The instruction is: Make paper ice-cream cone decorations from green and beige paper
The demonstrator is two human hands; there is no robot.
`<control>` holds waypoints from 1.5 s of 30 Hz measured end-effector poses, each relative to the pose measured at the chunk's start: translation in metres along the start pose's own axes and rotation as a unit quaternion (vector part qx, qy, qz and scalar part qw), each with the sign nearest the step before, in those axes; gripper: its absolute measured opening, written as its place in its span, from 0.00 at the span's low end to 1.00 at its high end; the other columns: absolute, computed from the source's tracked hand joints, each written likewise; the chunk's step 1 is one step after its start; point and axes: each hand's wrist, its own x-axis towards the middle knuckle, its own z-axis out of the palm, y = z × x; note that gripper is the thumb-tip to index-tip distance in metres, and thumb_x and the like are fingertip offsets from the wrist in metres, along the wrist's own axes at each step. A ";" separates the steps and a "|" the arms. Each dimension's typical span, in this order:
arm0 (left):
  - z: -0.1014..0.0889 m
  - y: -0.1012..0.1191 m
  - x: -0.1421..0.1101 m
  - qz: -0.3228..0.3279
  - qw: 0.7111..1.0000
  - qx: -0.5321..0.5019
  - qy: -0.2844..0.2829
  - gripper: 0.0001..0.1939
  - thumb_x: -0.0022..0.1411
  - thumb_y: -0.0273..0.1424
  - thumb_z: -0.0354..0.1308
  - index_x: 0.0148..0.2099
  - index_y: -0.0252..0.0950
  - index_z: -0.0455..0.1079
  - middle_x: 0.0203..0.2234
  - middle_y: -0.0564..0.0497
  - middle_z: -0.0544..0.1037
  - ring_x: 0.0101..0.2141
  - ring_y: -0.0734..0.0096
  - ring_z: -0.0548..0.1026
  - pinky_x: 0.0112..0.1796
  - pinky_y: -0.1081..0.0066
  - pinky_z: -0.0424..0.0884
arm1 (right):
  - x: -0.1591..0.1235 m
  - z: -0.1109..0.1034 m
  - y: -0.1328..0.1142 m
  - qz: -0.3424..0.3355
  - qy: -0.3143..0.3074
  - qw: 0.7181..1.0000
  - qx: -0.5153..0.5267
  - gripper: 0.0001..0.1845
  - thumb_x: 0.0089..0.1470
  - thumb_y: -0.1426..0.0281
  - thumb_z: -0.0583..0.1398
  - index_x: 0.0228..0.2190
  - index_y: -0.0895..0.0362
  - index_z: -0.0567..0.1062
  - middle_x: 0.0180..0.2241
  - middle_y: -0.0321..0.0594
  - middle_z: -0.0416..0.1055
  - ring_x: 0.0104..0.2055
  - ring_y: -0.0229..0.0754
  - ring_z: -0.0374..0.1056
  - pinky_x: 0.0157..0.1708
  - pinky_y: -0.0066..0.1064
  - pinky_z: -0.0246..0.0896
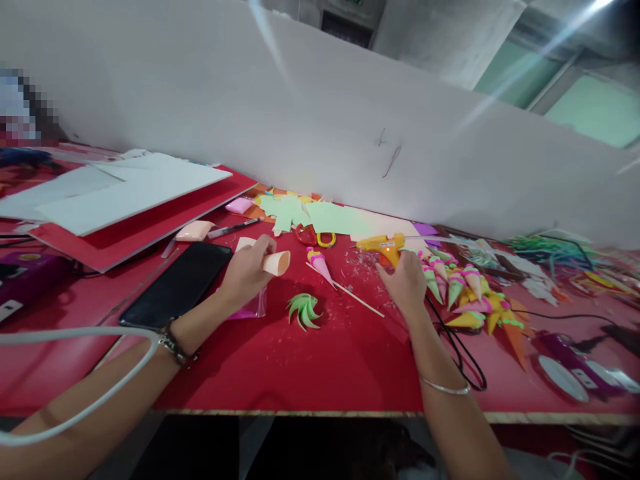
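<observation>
My left hand (247,273) is closed round a peach paper cone (274,261), its open end pointing right. My right hand (406,283) grips the handle of a yellow hot glue gun (383,245), whose nozzle points right and whose light glows orange. Between the hands lie a pink paper cone on a thin wooden stick (327,270) and a green curled paper leaf piece (304,311), both on the red table (320,367).
A black phone (177,285) lies left of my left hand. Red-and-yellow scissors (314,236) and green paper scraps (310,215) lie behind. Several finished coloured cones (465,293) pile up at the right, with black cables. White boards (125,190) sit at the back left.
</observation>
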 end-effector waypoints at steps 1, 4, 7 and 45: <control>0.000 0.000 0.000 -0.001 1.000 -0.001 -0.002 0.09 0.46 0.24 0.48 0.33 0.37 0.54 0.25 0.52 0.69 0.26 0.70 0.68 0.27 0.74 0.58 | 0.000 0.003 0.001 0.013 -0.021 1.000 -0.011 0.22 0.48 0.62 0.53 0.41 0.65 0.61 0.38 0.52 0.63 0.44 0.50 0.58 0.39 0.35 0.54; 0.001 -0.001 0.000 -0.005 1.000 0.001 -0.004 0.10 0.46 0.24 0.48 0.34 0.38 0.54 0.25 0.52 0.69 0.27 0.69 0.68 0.28 0.74 0.59 | 0.001 0.008 0.002 0.038 -0.088 0.995 -0.040 0.20 0.50 0.65 0.51 0.42 0.67 0.61 0.41 0.54 0.61 0.45 0.50 0.57 0.40 0.34 0.53; 0.001 -0.001 0.001 -0.002 1.000 -0.004 -0.003 0.10 0.47 0.25 0.49 0.34 0.38 0.54 0.25 0.52 0.69 0.27 0.69 0.68 0.27 0.74 0.58 | 0.000 0.007 0.000 0.037 -0.140 0.988 -0.058 0.20 0.51 0.65 0.49 0.42 0.67 0.63 0.43 0.54 0.61 0.46 0.49 0.57 0.42 0.33 0.53; 0.004 -0.005 0.002 0.007 0.999 0.021 -0.038 0.11 0.51 0.32 0.49 0.38 0.36 0.56 0.27 0.49 0.71 0.28 0.64 0.70 0.26 0.73 0.59 | -0.045 -0.079 0.113 0.130 -0.337 0.911 0.198 0.17 0.52 0.64 0.44 0.17 0.56 0.61 0.16 0.35 0.63 0.20 0.36 0.60 0.25 0.28 0.56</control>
